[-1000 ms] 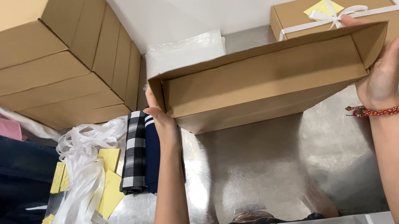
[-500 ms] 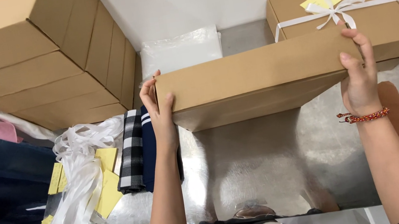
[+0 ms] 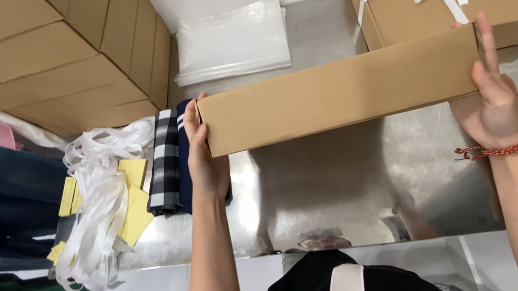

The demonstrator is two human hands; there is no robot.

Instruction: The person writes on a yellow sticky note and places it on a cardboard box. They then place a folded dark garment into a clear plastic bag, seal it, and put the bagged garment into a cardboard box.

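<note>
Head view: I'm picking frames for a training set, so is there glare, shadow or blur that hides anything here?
Head view: the shiny metal table mirrors the cardboard box as a dull, dark patch beneath it; a bright glare spot sits on the white surface at the lower left; the left hand and right hand at the box ends are sharp, without motion blur.

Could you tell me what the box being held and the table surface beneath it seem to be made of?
The box looks like plain brown cardboard: matte, with folded edges. The table seems to be polished metal, probably stainless steel, since it mirrors the box and arms. Left hand and right hand grip the box ends.
</note>
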